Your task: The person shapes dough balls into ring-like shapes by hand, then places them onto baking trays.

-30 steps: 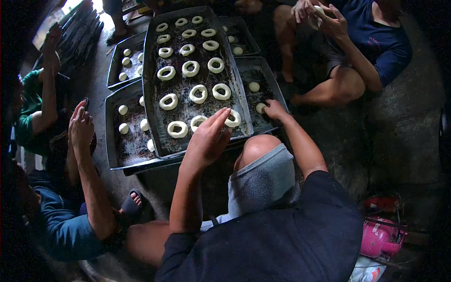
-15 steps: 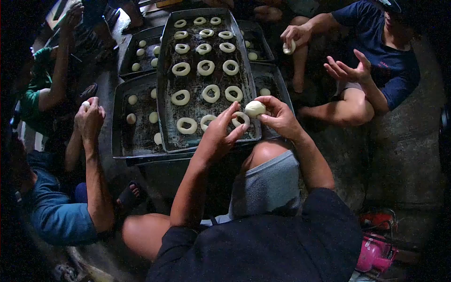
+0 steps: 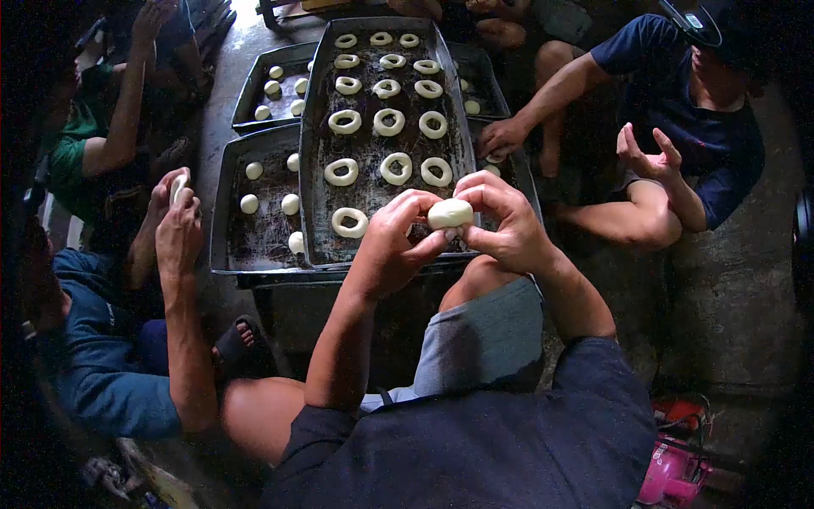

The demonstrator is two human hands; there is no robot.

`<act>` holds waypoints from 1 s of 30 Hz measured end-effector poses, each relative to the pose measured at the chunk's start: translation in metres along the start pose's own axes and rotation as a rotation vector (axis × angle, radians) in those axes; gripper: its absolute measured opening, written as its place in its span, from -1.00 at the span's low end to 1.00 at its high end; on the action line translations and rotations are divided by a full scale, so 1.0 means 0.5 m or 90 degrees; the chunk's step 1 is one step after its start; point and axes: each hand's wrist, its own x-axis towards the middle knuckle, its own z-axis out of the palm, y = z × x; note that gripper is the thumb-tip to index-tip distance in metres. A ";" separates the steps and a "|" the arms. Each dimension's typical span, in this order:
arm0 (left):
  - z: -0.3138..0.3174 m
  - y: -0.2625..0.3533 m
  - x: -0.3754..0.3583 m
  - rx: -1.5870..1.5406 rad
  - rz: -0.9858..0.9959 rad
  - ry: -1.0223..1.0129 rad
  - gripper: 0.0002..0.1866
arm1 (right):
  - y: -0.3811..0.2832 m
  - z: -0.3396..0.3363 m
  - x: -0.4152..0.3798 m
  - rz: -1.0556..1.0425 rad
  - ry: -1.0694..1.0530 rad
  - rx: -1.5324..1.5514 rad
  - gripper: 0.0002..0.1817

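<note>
A smooth, pale dough ball (image 3: 450, 214) is held between my two hands at the near end of the top baking tray (image 3: 369, 191). My left hand (image 3: 402, 233) pinches its left side with fingers and thumb, while my right hand (image 3: 511, 222) grips the other side. No hole shows in this piece from here. Beyond my hands, several dough rings (image 3: 341, 172) lie in rows of three on the dark, worn tray. Part of the nearest row is hidden behind my left hand.
Beneath the top tray are lower trays (image 3: 222, 246) with dough balls (image 3: 249, 204). On the left, a co-worker's hands (image 3: 178, 225) hold a piece of dough. At right, another person's hand (image 3: 502, 138) reaches into a lower tray. A pink machine (image 3: 674, 475) stands behind at right.
My left hand has closed onto the dough ball, previously held by my right hand alone. The right co-worker's hand has lowered to a tray. The whole view has shifted slightly.
</note>
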 end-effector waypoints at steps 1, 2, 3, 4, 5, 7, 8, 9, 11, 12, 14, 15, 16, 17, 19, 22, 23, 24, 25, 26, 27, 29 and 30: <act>0.001 -0.001 -0.001 0.031 0.034 0.012 -0.74 | -0.007 -0.001 -0.001 -0.041 0.001 -0.083 -0.75; 0.003 -0.002 -0.002 0.062 0.069 0.025 -0.76 | -0.010 -0.001 -0.002 -0.083 0.001 -0.166 -0.77; 0.005 -0.001 -0.004 0.061 0.070 0.025 -0.76 | -0.011 0.005 -0.006 -0.083 0.001 -0.168 -0.77; 0.009 0.000 -0.005 0.066 0.026 0.032 -0.77 | -0.011 0.014 -0.010 -0.071 0.014 -0.189 -0.79; 0.012 0.001 -0.005 0.070 -0.019 0.038 -0.79 | -0.009 0.019 -0.014 -0.059 0.029 -0.210 -0.80; 0.025 -0.013 -0.005 0.091 -0.031 0.072 -0.79 | 0.000 0.016 -0.012 -0.084 0.012 -0.170 -0.80; 0.034 -0.026 -0.003 0.114 -0.047 0.107 -0.80 | 0.008 0.015 -0.011 -0.108 -0.007 -0.124 -0.79; 0.042 -0.038 -0.002 0.105 -0.068 0.141 -0.82 | 0.017 0.024 -0.014 -0.020 0.013 0.032 -0.78; 0.055 -0.046 -0.001 -0.006 -0.057 0.183 -0.82 | 0.031 0.025 -0.016 0.161 0.010 0.289 -0.75; 0.060 -0.043 -0.001 -0.125 -0.045 0.225 -0.83 | 0.033 0.017 -0.012 0.163 0.011 0.288 -0.75; 0.072 -0.021 -0.017 -0.240 -0.046 0.199 -0.80 | 0.027 0.002 -0.005 0.122 -0.083 -0.092 -0.75; 0.079 -0.014 -0.018 -0.294 -0.056 0.209 -0.79 | 0.016 -0.004 -0.003 0.063 -0.142 -0.150 -0.78; 0.084 -0.012 -0.017 -0.348 -0.067 0.217 -0.78 | 0.005 -0.001 -0.007 0.066 -0.138 -0.150 -0.78; 0.079 -0.019 -0.011 -0.349 -0.070 0.212 -0.78 | -0.006 0.007 -0.017 0.072 -0.057 0.134 -0.80; 0.059 -0.040 0.001 0.168 -0.013 0.055 -0.77 | -0.004 0.012 -0.016 0.088 0.037 0.445 -0.85; 0.065 0.011 -0.016 -0.369 -0.094 0.174 -0.79 | 0.013 -0.008 -0.009 0.292 -0.134 0.234 -0.80; 0.063 0.010 -0.017 -0.446 -0.106 0.161 -0.76 | 0.014 -0.019 -0.009 0.250 -0.226 0.163 -0.75; 0.063 -0.001 -0.015 -0.584 -0.164 0.167 -0.72 | 0.011 -0.024 -0.017 0.154 -0.218 0.184 -0.75; 0.063 -0.029 -0.014 -0.611 -0.177 0.139 -0.68 | 0.006 -0.027 -0.023 0.139 -0.142 0.321 -0.77; 0.058 -0.034 -0.005 -0.636 -0.192 0.108 -0.64 | 0.002 -0.024 -0.027 0.122 -0.059 0.459 -0.79; 0.063 -0.034 -0.001 -0.600 -0.261 0.077 -0.58 | 0.007 -0.009 -0.018 0.068 -0.027 0.585 -0.77; 0.061 -0.006 -0.006 -0.572 -0.206 0.088 -0.51 | 0.013 -0.001 -0.016 0.176 0.001 0.686 -0.70; 0.053 0.011 -0.011 -0.616 -0.176 0.095 -0.48 | 0.011 -0.009 -0.016 0.252 -0.032 0.670 -0.66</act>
